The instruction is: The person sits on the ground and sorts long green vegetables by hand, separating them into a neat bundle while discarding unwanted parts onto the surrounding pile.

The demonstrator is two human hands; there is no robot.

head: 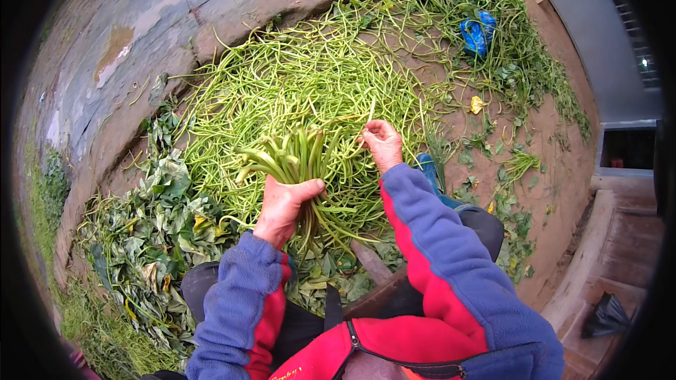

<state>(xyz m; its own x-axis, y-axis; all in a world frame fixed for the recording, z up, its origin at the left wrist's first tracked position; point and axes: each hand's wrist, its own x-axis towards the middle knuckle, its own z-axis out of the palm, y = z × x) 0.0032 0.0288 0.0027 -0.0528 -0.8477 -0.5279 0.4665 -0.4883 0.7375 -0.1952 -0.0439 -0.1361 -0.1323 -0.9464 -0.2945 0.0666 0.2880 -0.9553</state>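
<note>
My left hand (285,203) is closed around a thick bundle of green stalks (296,155), their cut ends pointing away from me and thinner stems hanging out below the fist. To its right, my right hand (381,142) pinches the end of a single pale green stalk (372,110) between thumb and fingers. Both hands are above a wide heap of loose long green stems (317,79) spread over the ground.
Wilted leaves (153,243) are piled at the left. A darker heap of vines (507,26) with a blue plastic bag (477,32) lies at the upper right. Wet stone paving (137,16) runs along the upper left. A black plastic bag (606,316) rests on the step (607,253) at the right.
</note>
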